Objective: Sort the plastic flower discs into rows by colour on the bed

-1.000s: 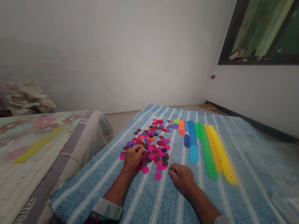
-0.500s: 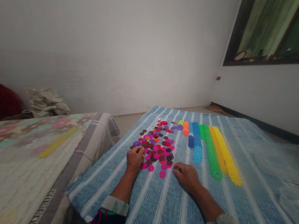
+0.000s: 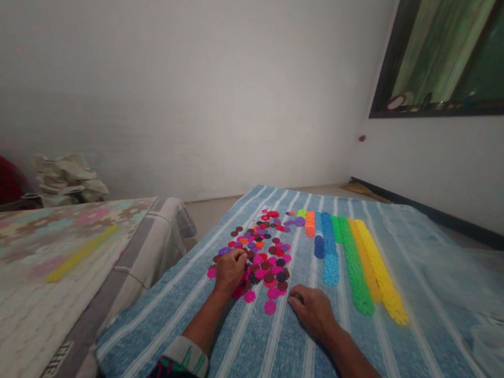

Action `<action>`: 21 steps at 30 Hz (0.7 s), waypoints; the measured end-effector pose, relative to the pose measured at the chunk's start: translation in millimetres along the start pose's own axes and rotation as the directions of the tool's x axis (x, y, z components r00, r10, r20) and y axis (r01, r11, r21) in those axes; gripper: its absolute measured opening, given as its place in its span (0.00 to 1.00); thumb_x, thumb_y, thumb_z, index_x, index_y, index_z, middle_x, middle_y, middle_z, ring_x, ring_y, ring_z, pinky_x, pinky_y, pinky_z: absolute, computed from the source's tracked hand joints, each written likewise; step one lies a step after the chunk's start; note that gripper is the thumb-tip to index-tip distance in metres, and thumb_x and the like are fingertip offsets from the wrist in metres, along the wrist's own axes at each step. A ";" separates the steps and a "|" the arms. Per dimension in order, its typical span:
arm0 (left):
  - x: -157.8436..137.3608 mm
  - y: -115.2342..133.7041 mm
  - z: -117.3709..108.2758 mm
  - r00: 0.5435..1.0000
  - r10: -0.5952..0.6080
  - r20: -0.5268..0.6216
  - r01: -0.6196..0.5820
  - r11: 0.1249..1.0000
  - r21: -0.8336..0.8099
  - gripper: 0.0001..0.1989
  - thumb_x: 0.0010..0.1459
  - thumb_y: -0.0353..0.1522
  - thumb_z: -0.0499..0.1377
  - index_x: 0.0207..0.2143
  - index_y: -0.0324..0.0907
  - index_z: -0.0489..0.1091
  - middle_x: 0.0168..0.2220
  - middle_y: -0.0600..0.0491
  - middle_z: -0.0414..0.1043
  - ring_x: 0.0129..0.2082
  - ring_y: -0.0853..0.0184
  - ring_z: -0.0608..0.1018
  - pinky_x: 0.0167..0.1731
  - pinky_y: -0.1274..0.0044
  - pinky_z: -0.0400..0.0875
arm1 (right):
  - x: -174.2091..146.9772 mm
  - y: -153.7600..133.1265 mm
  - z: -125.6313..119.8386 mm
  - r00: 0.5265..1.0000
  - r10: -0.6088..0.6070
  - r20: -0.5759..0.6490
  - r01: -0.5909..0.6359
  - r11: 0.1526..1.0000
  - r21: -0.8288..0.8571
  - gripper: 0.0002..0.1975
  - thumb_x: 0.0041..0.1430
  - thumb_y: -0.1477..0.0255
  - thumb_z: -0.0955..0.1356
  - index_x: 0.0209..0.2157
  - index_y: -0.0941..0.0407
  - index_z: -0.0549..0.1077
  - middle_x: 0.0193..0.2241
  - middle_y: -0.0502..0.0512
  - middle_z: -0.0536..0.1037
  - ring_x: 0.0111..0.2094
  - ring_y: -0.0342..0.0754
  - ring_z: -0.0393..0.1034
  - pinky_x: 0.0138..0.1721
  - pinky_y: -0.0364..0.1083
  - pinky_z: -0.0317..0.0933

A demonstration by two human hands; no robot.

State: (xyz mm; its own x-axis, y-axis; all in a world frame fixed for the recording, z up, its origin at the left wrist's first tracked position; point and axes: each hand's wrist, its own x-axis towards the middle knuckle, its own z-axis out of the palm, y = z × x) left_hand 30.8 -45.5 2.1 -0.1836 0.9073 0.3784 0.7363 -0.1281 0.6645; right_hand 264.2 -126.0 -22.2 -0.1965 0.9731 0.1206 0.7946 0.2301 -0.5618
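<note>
On a blue striped cloth (image 3: 245, 355) lies a loose spread of small scallop-edged discs (image 3: 270, 307), mostly pink, brown, red, purple and black. My left hand (image 3: 230, 270) is over the left part of this spread, thumb and fingers pinched together; whatever is between them is too small or hidden to tell. A pink disc (image 3: 212, 272) lies just left of that hand. My right hand (image 3: 312, 308) rests on the cloth right of the spread, its fingers curled closed, their contents hidden. Farther right, overlapping discs form rows: a yellow row (image 3: 384, 273), a green row (image 3: 355, 276) and a light blue row (image 3: 331, 270).
Shorter orange (image 3: 310, 223) and dark blue (image 3: 319, 246) rows lie beyond my right hand. Clear plastic bags (image 3: 470, 281) are at the right side. Left of the cloth stands a flower-patterned bed (image 3: 98, 216) with a yellow strip (image 3: 80, 255) on it.
The view has shifted slightly. My left hand has moved a little to the right, and a pink disc now shows at its left. My right hand stays nearly in place, still curled.
</note>
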 end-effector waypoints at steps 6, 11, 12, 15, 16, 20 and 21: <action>34.7 28.2 14.9 0.983 -0.079 0.168 -0.002 0.899 0.437 0.11 0.55 0.31 0.53 0.28 0.40 0.75 0.33 0.46 0.78 0.36 0.61 0.78 0.36 0.74 0.67 | 0.5 -1.5 -0.7 1.000 0.007 -0.005 -0.007 1.000 0.029 0.12 0.60 0.69 0.63 0.38 0.53 0.79 0.34 0.51 0.82 0.36 0.47 0.75 0.36 0.42 0.56; 55.0 40.1 34.7 0.972 -0.114 0.206 -0.030 0.808 0.589 0.14 0.57 0.36 0.55 0.39 0.39 0.78 0.44 0.39 0.76 0.47 0.55 0.77 0.42 0.72 0.70 | 1.8 -1.7 1.8 0.999 0.016 -0.031 -0.015 0.998 0.061 0.12 0.60 0.70 0.63 0.35 0.53 0.79 0.33 0.50 0.82 0.36 0.47 0.75 0.35 0.42 0.55; 57.4 41.5 37.3 0.969 -0.119 0.217 -0.037 0.798 0.602 0.16 0.57 0.37 0.55 0.41 0.39 0.78 0.45 0.38 0.76 0.48 0.54 0.76 0.43 0.71 0.70 | 2.0 -1.6 2.5 0.999 0.020 -0.033 -0.018 0.998 0.064 0.12 0.60 0.70 0.63 0.34 0.53 0.79 0.32 0.50 0.82 0.35 0.47 0.75 0.35 0.42 0.55; 62.6 44.2 41.1 0.961 -0.123 0.247 -0.061 0.778 0.625 0.18 0.58 0.37 0.55 0.44 0.37 0.77 0.46 0.36 0.74 0.49 0.52 0.76 0.45 0.69 0.71 | 2.0 -1.1 4.2 0.999 0.018 -0.041 -0.014 0.996 0.084 0.12 0.61 0.70 0.63 0.34 0.53 0.78 0.30 0.51 0.82 0.34 0.46 0.75 0.34 0.42 0.54; 63.9 44.5 41.2 0.958 -0.128 0.255 -0.063 0.776 0.627 0.18 0.58 0.37 0.55 0.44 0.37 0.77 0.46 0.36 0.74 0.50 0.52 0.76 0.45 0.69 0.71 | 2.1 -0.9 4.5 0.999 0.017 -0.043 -0.013 0.996 0.093 0.12 0.61 0.70 0.63 0.33 0.53 0.78 0.30 0.50 0.81 0.33 0.46 0.74 0.34 0.42 0.54; 66.2 42.0 39.9 0.944 -0.146 0.294 -0.079 0.769 0.634 0.17 0.59 0.36 0.54 0.43 0.38 0.77 0.46 0.38 0.74 0.48 0.53 0.76 0.44 0.70 0.71 | 3.0 0.2 5.4 0.999 0.021 -0.035 -0.017 0.992 0.122 0.12 0.61 0.69 0.62 0.32 0.52 0.78 0.29 0.50 0.81 0.33 0.46 0.74 0.34 0.42 0.54; 65.4 40.6 39.8 0.943 -0.139 0.303 -0.093 0.762 0.641 0.17 0.59 0.36 0.54 0.43 0.38 0.77 0.46 0.37 0.74 0.48 0.54 0.76 0.43 0.71 0.71 | 3.3 0.5 5.6 0.999 0.021 -0.031 -0.017 0.992 0.127 0.12 0.61 0.69 0.62 0.32 0.52 0.78 0.29 0.50 0.81 0.33 0.46 0.74 0.33 0.42 0.54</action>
State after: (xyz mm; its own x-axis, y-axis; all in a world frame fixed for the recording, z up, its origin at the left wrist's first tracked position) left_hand 74.6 24.6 28.2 -0.0787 0.9945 0.0690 0.9955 0.0748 0.0576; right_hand 260.8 -122.8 -26.7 -0.1612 0.9777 0.1342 0.7188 0.2095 -0.6629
